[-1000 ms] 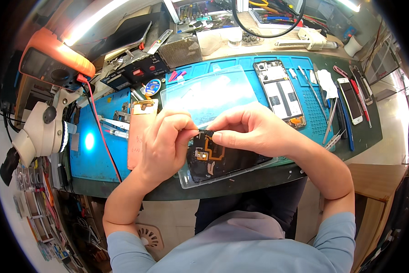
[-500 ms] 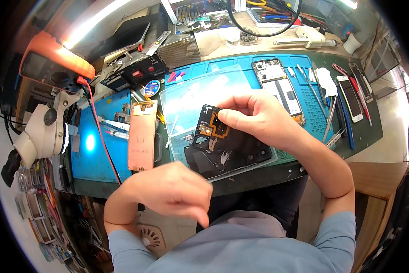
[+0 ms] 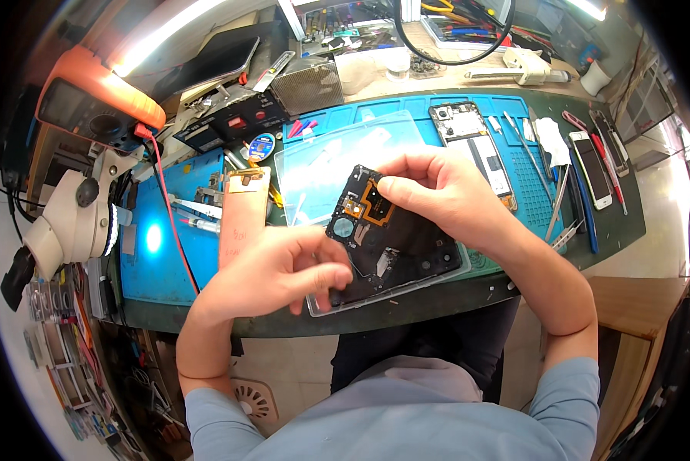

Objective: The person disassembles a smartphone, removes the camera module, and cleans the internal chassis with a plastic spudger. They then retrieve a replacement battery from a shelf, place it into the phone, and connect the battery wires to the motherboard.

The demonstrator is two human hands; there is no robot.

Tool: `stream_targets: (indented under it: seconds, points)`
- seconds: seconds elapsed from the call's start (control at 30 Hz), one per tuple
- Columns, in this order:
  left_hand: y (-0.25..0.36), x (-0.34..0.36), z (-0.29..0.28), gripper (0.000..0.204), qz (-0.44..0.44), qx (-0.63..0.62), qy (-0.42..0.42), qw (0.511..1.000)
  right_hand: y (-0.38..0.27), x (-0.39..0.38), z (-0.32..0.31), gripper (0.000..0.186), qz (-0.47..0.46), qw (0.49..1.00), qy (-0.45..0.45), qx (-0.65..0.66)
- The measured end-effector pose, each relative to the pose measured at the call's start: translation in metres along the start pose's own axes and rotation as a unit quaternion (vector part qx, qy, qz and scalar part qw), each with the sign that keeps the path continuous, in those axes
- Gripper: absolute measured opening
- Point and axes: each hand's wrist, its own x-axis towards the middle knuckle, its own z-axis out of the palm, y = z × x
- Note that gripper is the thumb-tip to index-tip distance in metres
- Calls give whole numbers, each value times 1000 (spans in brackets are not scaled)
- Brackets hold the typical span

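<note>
My right hand [image 3: 441,192] pinches the upper edge of a black phone bracket plate [image 3: 368,197] between thumb and fingers. The plate carries an orange-gold flex strip and a round pale spot. Under it lies a dark phone panel [image 3: 418,265], resting on a clear plastic tray [image 3: 456,270]; where plate and panel meet is hard to make out. Just left of the panel, my left hand [image 3: 279,269] hovers with fingers loosely bent and apart, holding nothing visible. It partly covers a copper-coloured phone back [image 3: 245,211].
An opened phone [image 3: 479,154] lies on the blue mat [image 3: 533,184], with tweezers [image 3: 567,234] and a white phone [image 3: 593,173] further right. At left are an orange multimeter [image 3: 99,100], its red lead [image 3: 164,200], a microscope [image 3: 72,219] and a syringe [image 3: 200,224].
My left hand has risen toward the plate and its fingers have spread. The plate in my right hand has shifted slightly up and right.
</note>
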Motion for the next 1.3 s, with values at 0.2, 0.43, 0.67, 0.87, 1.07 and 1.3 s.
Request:
stream_targets:
  seconds: [0.2, 0.43, 0.67, 0.87, 1.07, 1.3]
  points:
    - [-5, 5, -6, 14, 86, -66, 135, 985, 1, 1, -4, 24, 27, 999, -6, -34]
    - [-12, 9, -11, 17, 145, -56, 197, 968, -2, 0, 1, 24, 41, 999, -3, -27]
    - [-9, 8, -11, 16, 135, -57, 196, 970, 0, 1, 1, 23, 34, 999, -5, -32]
    - [-7, 6, -10, 15, 117, -23, 203, 972, -4, -2, 4, 23, 39, 999, -19, -24]
    - [-12, 8, -13, 19, 135, 1, 225, 965, -4, -2, 1, 25, 42, 998, -32, -33]
    - [-12, 14, -13, 12, 229, 159, 233, 932, -6, -4, 2, 25, 48, 996, -70, -34]
